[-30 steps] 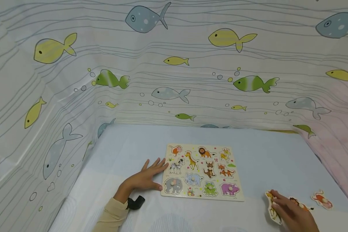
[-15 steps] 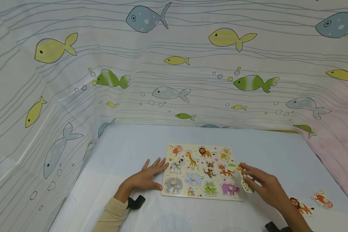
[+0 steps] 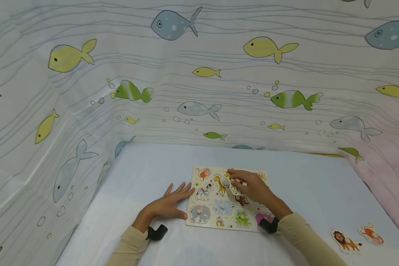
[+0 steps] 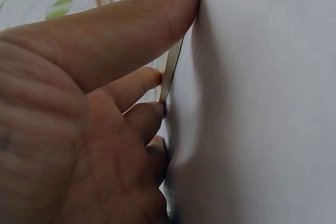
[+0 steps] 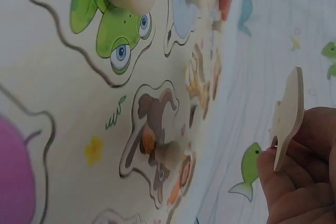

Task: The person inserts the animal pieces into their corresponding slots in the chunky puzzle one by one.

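My left hand (image 3: 166, 205) lies with spread fingers along the left edge of the wooden animal puzzle board (image 3: 191, 218). Its thumb and fingertips touch that edge in the left wrist view. With its fingertips, my right hand (image 3: 254, 188) pinches a giraffe puzzle piece (image 3: 234, 187), raised above the board. The piece hangs just right of the giraffe picture (image 3: 221, 185). In the right wrist view the giraffe piece (image 5: 290, 116) shows its pale wooden edge. The forearm and hand cover the board's upper right animals.
A lion puzzle piece (image 3: 345, 242) and a monkey puzzle piece (image 3: 371, 234) lie on the table at the right. Knobbed pieces, among them a frog (image 5: 118, 19) and a kangaroo (image 5: 157, 124), sit in the board. A fish-printed curtain (image 3: 199, 88) surrounds the table.
My right hand has carried the giraffe piece from the right of the table leftward and up over the board. My left hand stays at the board's edge. The head view has shifted slightly.
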A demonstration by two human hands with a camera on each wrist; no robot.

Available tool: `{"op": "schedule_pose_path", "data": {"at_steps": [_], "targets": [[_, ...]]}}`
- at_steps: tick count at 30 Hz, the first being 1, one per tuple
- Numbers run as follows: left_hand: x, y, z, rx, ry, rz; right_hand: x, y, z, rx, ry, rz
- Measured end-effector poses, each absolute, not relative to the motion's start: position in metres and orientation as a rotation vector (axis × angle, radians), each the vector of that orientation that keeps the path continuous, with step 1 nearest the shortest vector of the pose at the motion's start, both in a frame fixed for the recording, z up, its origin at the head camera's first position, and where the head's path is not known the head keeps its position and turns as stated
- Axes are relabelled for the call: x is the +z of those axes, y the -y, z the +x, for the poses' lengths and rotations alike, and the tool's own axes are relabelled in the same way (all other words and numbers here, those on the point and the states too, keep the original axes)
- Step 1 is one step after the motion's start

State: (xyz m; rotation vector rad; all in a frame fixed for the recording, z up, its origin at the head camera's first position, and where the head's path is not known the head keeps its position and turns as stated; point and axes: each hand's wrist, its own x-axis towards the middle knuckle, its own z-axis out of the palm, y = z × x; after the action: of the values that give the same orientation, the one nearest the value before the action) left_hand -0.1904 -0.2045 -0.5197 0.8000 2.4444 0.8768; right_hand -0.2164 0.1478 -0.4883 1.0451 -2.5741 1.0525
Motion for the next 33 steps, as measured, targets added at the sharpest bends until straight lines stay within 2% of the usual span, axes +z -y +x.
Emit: {"op": "schedule_pose_path", "data": {"at_steps": [10,20,33], "targets": [[-0.519,0.207,-0.192,0.854,-2.464,0.811,-0.513,-0.116,-0.24,1.085,2.724,1.009],[-0.52,0.205,-0.19,0.887,-2.444,0.795,-0.523,-0.108,-0.238,1.06,2.809,0.891],[-0.521,0.206,-0.19,0.887,-2.444,0.786,-0.529,-0.108,-0.24,0.99,2.769,0.98]]}}
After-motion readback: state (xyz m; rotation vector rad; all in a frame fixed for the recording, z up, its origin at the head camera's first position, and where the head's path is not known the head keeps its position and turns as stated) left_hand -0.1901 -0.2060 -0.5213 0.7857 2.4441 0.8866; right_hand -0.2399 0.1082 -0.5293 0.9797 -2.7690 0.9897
